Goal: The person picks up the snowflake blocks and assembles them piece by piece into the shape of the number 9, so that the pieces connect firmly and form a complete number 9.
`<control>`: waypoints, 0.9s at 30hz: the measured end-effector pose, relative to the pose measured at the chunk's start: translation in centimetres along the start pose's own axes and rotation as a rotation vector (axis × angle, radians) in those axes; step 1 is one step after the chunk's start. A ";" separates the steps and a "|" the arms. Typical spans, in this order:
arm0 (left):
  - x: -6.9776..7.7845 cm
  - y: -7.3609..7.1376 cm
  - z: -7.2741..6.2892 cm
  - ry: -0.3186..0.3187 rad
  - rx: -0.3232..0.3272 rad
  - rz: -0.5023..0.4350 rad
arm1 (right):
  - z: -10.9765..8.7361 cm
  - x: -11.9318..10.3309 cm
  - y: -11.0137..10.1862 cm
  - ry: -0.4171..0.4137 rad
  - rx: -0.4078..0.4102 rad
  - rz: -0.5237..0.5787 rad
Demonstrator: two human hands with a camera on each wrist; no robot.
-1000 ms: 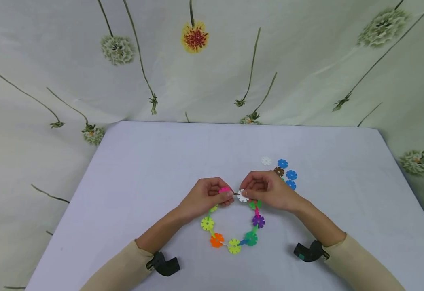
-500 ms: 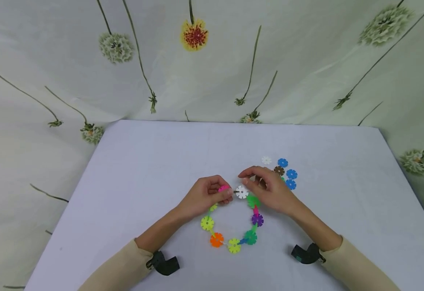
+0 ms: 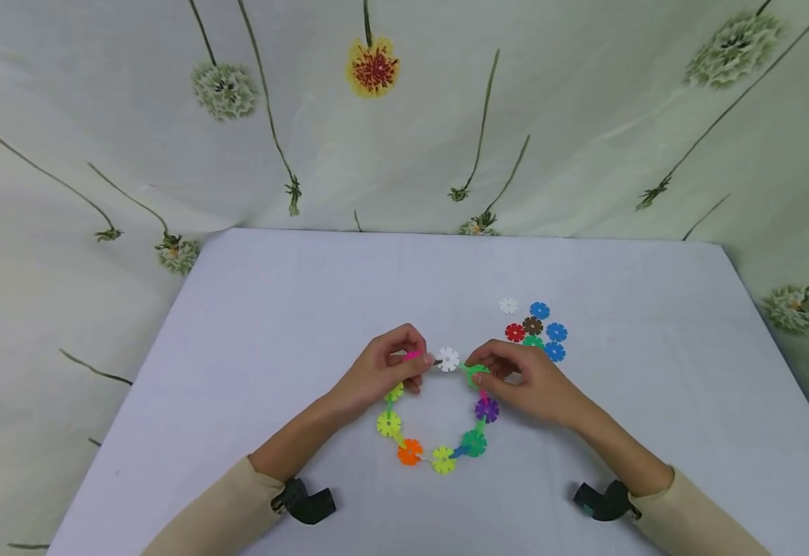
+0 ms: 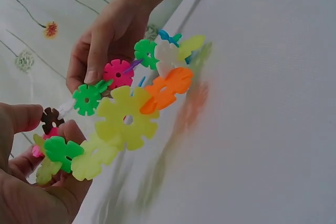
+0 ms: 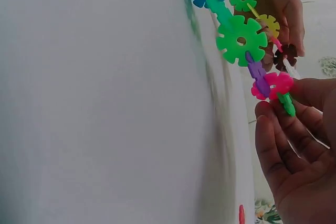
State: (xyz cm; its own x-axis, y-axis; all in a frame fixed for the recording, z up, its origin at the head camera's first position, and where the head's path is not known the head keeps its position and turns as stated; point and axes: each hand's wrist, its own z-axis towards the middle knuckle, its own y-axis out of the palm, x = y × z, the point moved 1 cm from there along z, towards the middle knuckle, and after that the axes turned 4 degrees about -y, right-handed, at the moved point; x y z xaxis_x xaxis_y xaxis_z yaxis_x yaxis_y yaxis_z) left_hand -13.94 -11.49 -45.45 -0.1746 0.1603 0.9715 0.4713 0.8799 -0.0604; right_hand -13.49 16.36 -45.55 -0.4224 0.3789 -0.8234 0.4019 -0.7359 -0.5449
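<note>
Found a ring of flower-shaped discs [image 3: 444, 460] held between both hands above the table [image 3: 293, 301], far arc up in the fingers, near arc low. Could not tell contact with the table at the near arc.

Saw the left hand [image 3: 390, 359] at the ring's far-left arc, with thumb and fingers curled narrow on a pink disc [image 3: 413, 355]. Noted, in the left wrist view, thumb tip at the edge of a brown disc [image 4: 51, 120].

Saw the right hand [image 3: 526, 380] at the ring's far-right arc, with thumb and fingertips pinching a green disc [image 3: 477, 376], edge-on in the right wrist view. Noted a second pink disc [image 5: 285, 81] just beside.

Found a white disc [image 3: 448, 359] on the ring's far side, between the hands, joined to the brown disc. Could not make out any join with the green disc.

Noted a purple disc [image 3: 487, 410] on the ring's right side, an orange disc [image 3: 410, 452] at near left, a yellow disc [image 3: 388, 424] on the left.

Counted seven loose discs beyond the ring, to its right: a loose white disc [image 3: 508, 306], three blue discs [image 3: 539, 310], a loose brown disc [image 3: 533, 325], a red disc [image 3: 514, 332], a loose green disc [image 3: 533, 341] partly behind the right hand.

Saw black wrist cameras [image 3: 307, 503] to the ring's near left and near right, and flower-patterned cloth [image 3: 404, 154] well beyond it.
</note>
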 end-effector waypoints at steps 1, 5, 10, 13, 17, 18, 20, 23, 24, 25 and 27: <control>0.0 0.1 0.0 -0.002 -0.002 0.003 | 0.0 -0.1 0.0 -0.006 0.011 0.010; 0.2 0.3 0.1 -0.009 -0.003 0.005 | -0.2 -0.2 0.2 -0.049 0.043 0.047; 0.8 0.5 0.1 0.028 -0.023 0.049 | -0.5 -0.6 0.5 -0.108 0.075 0.056; 1.1 0.7 0.1 0.089 -0.022 0.084 | -0.7 -1.0 0.7 -0.153 0.094 0.036; 1.3 0.9 0.3 0.163 0.015 0.086 | -1.0 -1.7 0.7 -0.205 0.115 0.014; 1.3 1.0 0.3 0.174 0.023 0.081 | -1.0 -1.8 0.8 -0.215 0.117 0.014; 1.4 1.0 0.4 0.185 0.029 0.073 | -1.0 -2.1 0.8 -0.232 0.120 0.014; 1.5 1.2 0.3 0.188 0.025 0.068 | -0.9 -2.2 0.9 -0.249 0.120 0.014; 1.5 1.2 0.3 0.186 0.023 0.067 | -0.9 -2.3 0.9 -0.251 0.120 0.013; 1.5 1.2 0.3 0.187 0.022 0.063 | -0.9 -2.3 0.9 -0.255 0.123 0.009; 1.6 1.3 0.3 0.188 0.024 0.053 | -0.9 -2.3 0.9 -0.254 0.130 0.002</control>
State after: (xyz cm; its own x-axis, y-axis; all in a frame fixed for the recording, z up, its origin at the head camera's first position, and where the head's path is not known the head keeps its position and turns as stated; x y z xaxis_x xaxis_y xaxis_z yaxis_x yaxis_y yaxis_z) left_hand -13.83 -9.99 -44.05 0.0157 0.1221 0.9924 0.4548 0.8830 -0.1158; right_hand -11.45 15.28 -44.29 -0.6187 0.2367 -0.7491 0.3020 -0.8086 -0.5049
